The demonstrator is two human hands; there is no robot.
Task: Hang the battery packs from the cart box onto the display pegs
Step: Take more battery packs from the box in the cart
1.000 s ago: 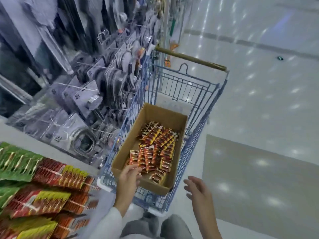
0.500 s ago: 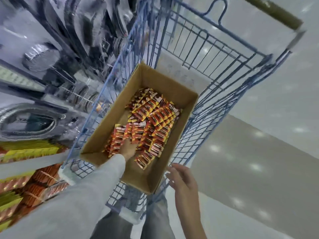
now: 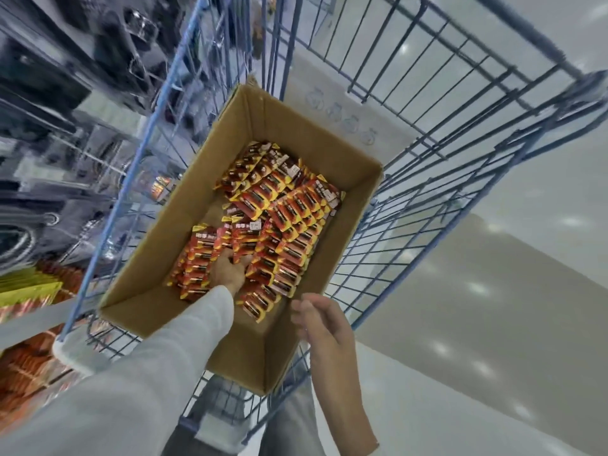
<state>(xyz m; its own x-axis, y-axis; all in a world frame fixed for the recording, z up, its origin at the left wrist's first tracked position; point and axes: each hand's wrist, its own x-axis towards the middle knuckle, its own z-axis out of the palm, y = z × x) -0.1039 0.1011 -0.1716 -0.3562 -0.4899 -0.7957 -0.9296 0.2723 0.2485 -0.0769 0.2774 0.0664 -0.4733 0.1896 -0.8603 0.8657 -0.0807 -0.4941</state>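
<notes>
My left hand (image 3: 230, 269) is down in the box, palm on the heap of battery packs (image 3: 286, 218), with the fingertips pushed in among the cards at its twelve o'clock. The tips are buried, so I cannot tell whether they have closed on a pack or merely rest there. My right hand (image 3: 324, 320) hangs at four o'clock of the left, just above the near right corner of the box (image 3: 171, 225), fingers loosely curled and holding nothing. The packs, red and yellow carded, lie loose and overlapping across the box floor, thickest from the centre toward one o'clock; bare cardboard shows at six o'clock. The box sits in the blue wire cart (image 3: 411, 80). The display (image 3: 33, 366) lies at eight o'clock of the cart, blurred; orange stock shows there, pegs not discernible. Assessment: the step in hand is the pick from the box, and no pack is lifted clear. The next move calls for a firm pinch on a small stack, raised free of its neighbours, then a carry toward nine o'clock. Risk: overlapping cards may snag and drag out.
</notes>
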